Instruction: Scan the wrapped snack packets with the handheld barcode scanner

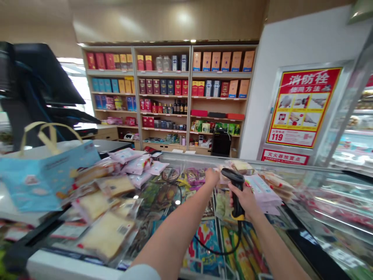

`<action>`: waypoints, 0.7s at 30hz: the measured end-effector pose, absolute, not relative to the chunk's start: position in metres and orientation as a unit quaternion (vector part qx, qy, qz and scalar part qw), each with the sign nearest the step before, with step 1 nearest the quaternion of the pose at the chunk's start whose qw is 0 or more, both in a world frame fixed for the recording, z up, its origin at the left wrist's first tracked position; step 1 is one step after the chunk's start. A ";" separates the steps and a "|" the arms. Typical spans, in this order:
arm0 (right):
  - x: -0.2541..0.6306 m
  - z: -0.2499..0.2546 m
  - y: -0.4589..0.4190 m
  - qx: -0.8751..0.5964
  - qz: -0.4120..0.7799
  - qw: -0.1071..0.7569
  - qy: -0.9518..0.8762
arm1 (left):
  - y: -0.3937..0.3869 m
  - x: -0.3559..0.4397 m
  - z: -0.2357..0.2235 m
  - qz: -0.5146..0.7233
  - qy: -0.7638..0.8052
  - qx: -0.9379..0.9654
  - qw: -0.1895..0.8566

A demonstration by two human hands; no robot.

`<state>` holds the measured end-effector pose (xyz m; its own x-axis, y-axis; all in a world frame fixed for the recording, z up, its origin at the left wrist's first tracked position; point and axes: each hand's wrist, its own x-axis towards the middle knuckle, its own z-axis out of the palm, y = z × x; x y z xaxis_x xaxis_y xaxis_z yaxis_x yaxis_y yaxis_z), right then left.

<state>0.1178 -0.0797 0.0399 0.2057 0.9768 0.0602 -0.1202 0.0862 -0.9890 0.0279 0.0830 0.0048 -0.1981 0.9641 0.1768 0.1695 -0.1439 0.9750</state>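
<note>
Gripping a black pistol-shaped barcode scanner (235, 186) with a yellow collar at its base, the right hand (243, 201) has its grip pressed together round the handle, the nose tilted toward 10 o'clock. The left hand (212, 178) sits just beside it at 10 o'clock, closed over crinkly multicoloured foil snack packets (189, 177); whether it pinches one cannot be told, since the fingers are hidden. A thin black cable (218, 252) drops from the scanner's base at 6 o'clock in a slack loop, which seems the sound way to have it: nothing appears to drag on the wrist. All this lies over a white-rimmed, glass-topped display case (67, 266). Pale pink sachets (264, 192) stack at 3 o'clock, clear packs of sliced bread (107, 233) lie at 8 o'clock, and a sky-blue paper carrier bag (43, 179) with yellow handles sits at 9 o'clock. Wooden shelves of boxed liquor (190, 97) stand beyond at 12 o'clock, and a red-and-yellow fire-hydrant notice (303, 107) hangs at 2 o'clock.
</note>
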 end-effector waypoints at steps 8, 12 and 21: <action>0.062 0.018 -0.083 -0.498 0.517 0.502 -0.482 | 0.053 -0.126 0.018 0.545 0.566 0.564 0.253; 0.029 0.021 -0.083 -0.472 0.533 0.485 -0.508 | 0.031 -0.224 0.033 0.505 0.653 0.539 0.168; -0.024 0.011 -0.082 -0.448 0.542 0.473 -0.531 | 0.014 -0.356 0.069 0.422 0.757 0.494 0.070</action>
